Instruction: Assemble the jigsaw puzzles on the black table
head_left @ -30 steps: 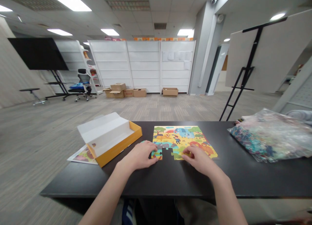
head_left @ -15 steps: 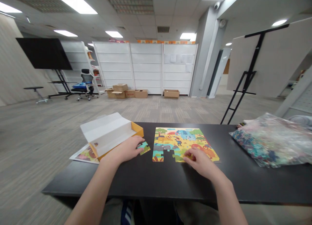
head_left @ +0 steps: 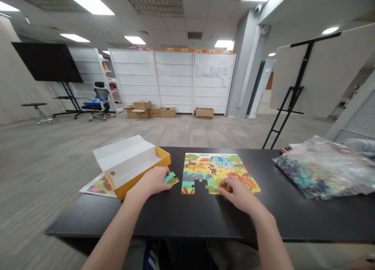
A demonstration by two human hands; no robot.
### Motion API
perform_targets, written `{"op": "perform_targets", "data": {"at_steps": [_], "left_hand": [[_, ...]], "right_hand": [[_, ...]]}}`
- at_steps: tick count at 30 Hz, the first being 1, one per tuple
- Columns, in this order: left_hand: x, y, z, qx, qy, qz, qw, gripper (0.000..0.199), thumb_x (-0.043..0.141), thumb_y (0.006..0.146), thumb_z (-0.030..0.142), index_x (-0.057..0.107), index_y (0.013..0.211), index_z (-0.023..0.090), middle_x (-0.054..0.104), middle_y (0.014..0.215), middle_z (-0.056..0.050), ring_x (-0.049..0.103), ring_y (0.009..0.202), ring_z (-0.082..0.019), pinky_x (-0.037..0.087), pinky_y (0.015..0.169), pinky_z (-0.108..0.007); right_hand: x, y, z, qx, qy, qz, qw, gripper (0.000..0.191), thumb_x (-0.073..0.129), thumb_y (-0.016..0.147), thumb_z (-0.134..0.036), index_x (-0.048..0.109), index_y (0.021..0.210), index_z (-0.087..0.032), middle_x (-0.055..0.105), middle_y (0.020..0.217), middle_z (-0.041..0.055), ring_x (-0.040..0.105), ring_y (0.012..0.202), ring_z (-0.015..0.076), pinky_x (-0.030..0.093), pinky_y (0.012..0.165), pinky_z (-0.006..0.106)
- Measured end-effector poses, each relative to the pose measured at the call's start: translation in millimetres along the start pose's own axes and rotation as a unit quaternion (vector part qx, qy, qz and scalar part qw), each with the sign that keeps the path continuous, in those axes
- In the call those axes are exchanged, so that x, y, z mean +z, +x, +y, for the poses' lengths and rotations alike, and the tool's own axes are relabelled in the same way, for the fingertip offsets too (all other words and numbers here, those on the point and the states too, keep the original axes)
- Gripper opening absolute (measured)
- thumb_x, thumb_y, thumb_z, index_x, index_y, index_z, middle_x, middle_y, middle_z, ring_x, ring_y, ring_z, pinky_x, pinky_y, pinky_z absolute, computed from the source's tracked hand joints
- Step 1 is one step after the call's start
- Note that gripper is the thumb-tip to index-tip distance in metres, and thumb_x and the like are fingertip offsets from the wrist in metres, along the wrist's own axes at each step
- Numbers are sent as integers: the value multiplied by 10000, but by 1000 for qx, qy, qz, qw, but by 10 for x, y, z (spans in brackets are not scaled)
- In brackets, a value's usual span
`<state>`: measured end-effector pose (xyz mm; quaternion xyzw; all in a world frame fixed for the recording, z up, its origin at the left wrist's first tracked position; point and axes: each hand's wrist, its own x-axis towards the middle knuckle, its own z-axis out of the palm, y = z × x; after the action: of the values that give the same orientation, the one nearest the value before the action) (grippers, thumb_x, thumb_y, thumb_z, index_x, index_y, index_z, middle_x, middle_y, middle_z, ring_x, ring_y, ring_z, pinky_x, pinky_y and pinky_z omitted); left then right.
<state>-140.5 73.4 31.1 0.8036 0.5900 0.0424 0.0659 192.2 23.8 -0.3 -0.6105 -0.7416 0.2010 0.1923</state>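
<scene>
A colourful animal jigsaw puzzle (head_left: pixel 215 170) lies flat on the black table, with a gap in its lower left edge. To its left, my left hand (head_left: pixel 158 179) has its fingers closed on a loose puzzle piece (head_left: pixel 171 178), green and teal, close to the tabletop. My right hand (head_left: pixel 236 192) rests at the puzzle's lower right edge, fingers curled and touching it. Whether those fingers pinch anything is hidden. A yellow box (head_left: pixel 163 154) with a white inside stands open behind my left hand.
A printed picture sheet (head_left: pixel 98 186) lies partly under the box. On the right of the black table (head_left: pixel 187 219) sits a clear plastic bag (head_left: pixel 328 168) full of small coloured pieces. Beyond the table are cardboard boxes (head_left: pixel 142 110), white shelves and an easel stand (head_left: pixel 293 94).
The left hand has turned slightly, its fingers now lower around the piece. My right hand stays at the puzzle's edge. The whole view has shifted a little.
</scene>
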Motion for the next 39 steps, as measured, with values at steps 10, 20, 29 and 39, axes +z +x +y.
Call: {"op": "perform_targets", "data": {"at_steps": [10,20,29,39], "left_hand": [[12,-53,515,185,-163,59,967,420,724,728,295,578,1114,218,623,1147,-65,639,1004,-232,507,872,-327],[200,56,788,228,-122,10,966,255,676,782,255,622,1030,227,681,1100,-46,640,1042,-244,485,920,-333],[170,79,840,209,-65,-10,976,193,629,803,275,661,987,229,696,1080,-59,662,1020,-256,499,893,-331],[170,62,854,216,-47,-11,975,272,592,796,255,655,1060,260,694,1135,-46,659,1046,-254,506,902,-332]], "right_hand": [[-27,-27,-67,3,-2,3,1000,187,580,902,-320,694,910,-171,668,922,87,608,796,205,410,680,300],[-4,-12,-42,-7,-5,13,1000,175,603,893,-304,692,913,-155,656,895,85,600,779,200,413,677,294],[-29,-33,-70,-9,0,11,1000,178,594,897,-298,705,911,-160,647,923,87,593,803,197,426,703,294],[-45,-40,-105,-4,-1,11,1000,154,610,886,-281,706,901,-162,646,924,80,599,786,188,429,703,285]]}}
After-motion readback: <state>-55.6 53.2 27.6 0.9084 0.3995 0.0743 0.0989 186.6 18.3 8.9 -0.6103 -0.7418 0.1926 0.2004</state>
